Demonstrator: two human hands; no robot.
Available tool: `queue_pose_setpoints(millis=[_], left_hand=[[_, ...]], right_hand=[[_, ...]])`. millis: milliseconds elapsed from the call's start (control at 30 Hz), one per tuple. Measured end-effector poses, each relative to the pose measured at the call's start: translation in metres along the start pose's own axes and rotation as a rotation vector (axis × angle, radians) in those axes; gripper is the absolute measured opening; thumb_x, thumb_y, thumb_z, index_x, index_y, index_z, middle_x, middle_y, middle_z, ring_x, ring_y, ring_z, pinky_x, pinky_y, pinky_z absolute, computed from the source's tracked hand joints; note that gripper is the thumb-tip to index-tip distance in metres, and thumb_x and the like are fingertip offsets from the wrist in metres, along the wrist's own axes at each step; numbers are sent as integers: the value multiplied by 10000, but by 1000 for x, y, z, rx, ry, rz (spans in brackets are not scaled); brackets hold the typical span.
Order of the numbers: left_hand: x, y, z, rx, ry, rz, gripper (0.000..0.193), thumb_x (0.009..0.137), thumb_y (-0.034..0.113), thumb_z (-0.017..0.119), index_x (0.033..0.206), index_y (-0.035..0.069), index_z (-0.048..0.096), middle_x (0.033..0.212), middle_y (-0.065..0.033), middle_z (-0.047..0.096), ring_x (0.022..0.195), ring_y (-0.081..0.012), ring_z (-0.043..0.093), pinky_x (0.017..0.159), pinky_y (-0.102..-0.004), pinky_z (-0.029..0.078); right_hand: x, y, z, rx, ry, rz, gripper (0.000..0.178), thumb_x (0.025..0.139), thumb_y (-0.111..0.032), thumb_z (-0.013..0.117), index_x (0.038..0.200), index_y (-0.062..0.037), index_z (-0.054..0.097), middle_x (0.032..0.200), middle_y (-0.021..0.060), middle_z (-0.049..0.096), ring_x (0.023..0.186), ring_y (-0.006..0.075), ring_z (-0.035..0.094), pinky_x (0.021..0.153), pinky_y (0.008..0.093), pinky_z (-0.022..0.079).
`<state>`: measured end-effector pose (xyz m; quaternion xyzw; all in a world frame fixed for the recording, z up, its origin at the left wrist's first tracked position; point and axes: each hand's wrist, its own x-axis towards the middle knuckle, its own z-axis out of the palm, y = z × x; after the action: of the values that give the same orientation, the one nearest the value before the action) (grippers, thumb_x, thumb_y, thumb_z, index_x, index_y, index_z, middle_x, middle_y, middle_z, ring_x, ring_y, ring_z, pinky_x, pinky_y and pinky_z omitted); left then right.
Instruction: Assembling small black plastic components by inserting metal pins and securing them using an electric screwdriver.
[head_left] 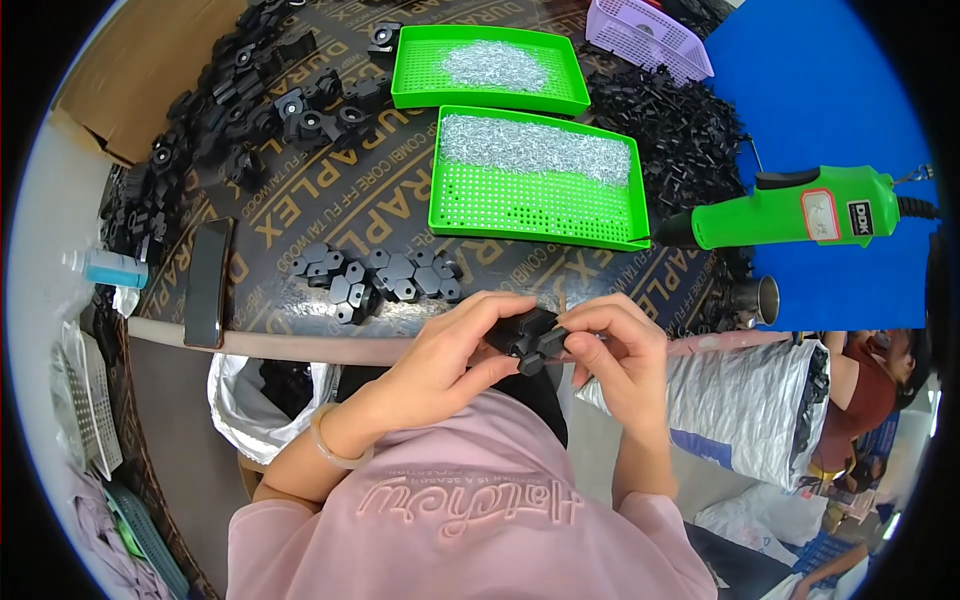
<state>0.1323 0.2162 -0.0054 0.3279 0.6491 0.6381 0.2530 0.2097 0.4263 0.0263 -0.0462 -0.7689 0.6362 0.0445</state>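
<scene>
Over the table's front edge, my left hand [462, 350] grips a black plastic part [526, 336] with rounded lobes. My right hand [618, 352] pinches at the same part's right side; whether a smaller piece sits between those fingertips is too small to tell. Just left of my hands several similar black lobed parts [398, 272] lie in a loose group. Beyond them stands a green perforated tray [540, 215] with many small silvery metal pieces [530, 146]. A second green tray [415, 85] behind it also carries silvery pieces.
A green electric screwdriver [780, 212] lies at right, beside a heap of small black pieces [685, 140]. A metal cup [756, 300] is near the front edge. At left are a phone [209, 285], a blue bottle [108, 268] and piled black parts [240, 110]. A lilac basket [650, 40] stands behind.
</scene>
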Motion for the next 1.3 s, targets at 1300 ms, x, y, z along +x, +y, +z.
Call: queue_pose_setpoints(millis=[1300], left_hand=[[-19,-15,15,-118,86,188,548,849,-9,756,1318,-13,471,1228,-171,581,1164,-314,646,955,-406,574]], right_hand=[[-16,22,-3,-241,-123,-232,555,766,-165,855,1271,-24,674,1183,142,665,1081,263,681,853,361,615]])
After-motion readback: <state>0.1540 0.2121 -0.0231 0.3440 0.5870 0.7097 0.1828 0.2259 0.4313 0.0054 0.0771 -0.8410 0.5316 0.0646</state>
